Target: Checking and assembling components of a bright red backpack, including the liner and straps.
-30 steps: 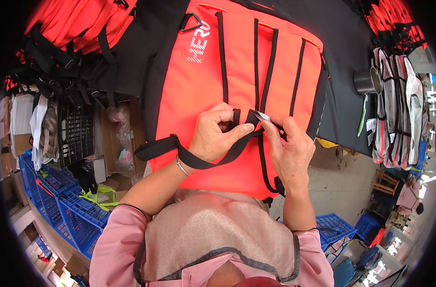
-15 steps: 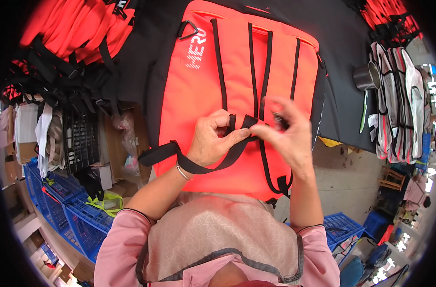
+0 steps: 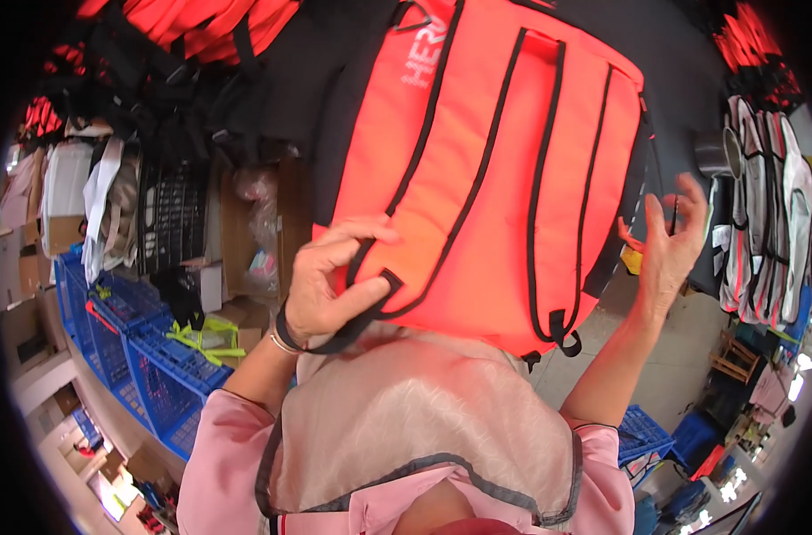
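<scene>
An orange-red backpack [image 3: 490,267] lies with its black-edged shoulder straps facing up, its lower end against my apron. My left hand [image 3: 330,283] is closed on the lower end of the left shoulder strap [image 3: 441,209], with the thumb on a short black tab there. From this hand black webbing [image 3: 339,341] loops down by my wrist. My right hand [image 3: 669,245] is raised off to the right of the backpack, fingers spread. A thin dark sliver shows among its fingers, too small to name. The right shoulder strap [image 3: 573,187] lies flat, with a black loop at its end.
Stacked orange-red pieces with black straps [image 3: 183,31] lie at the far left. Blue crates [image 3: 156,374] and a cardboard box [image 3: 285,223] stand at left. At right are a metal cup [image 3: 716,153], hanging grey-white pieces [image 3: 767,214] and another blue crate [image 3: 642,432].
My hands have parted. The left has moved left and down with the strap end and webbing; the right has let go of the webbing and swung out right. The backpack appears shifted right in view.
</scene>
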{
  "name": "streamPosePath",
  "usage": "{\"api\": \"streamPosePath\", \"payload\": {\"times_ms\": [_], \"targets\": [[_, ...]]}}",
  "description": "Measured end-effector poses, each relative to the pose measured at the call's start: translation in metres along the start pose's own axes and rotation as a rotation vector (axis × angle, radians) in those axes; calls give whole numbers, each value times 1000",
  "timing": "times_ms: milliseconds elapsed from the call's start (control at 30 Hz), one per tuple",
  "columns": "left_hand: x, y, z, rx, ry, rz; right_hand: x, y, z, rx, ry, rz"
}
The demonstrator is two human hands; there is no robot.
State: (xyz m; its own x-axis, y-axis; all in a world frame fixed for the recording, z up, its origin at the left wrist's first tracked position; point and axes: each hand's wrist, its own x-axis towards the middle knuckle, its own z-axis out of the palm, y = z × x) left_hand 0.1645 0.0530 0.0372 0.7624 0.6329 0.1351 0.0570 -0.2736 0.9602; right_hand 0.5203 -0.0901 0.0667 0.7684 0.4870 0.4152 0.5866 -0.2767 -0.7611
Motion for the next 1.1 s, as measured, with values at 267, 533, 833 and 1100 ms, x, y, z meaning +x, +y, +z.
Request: {"api": "streamPosePath", "payload": {"times_ms": [267,533,833,1100], "targets": [[-106,-65,-49,457,497,-240,-17,23,-22,34,-110,219],[-126,17,-64,663,-1043,-933,-14,10,-8,177,-35,337],[87,61,48,228,-309,106,-16,6,-8,378,9,421],[30,10,204,609,-861,573,-19,41,-15,461,38,479]]}}
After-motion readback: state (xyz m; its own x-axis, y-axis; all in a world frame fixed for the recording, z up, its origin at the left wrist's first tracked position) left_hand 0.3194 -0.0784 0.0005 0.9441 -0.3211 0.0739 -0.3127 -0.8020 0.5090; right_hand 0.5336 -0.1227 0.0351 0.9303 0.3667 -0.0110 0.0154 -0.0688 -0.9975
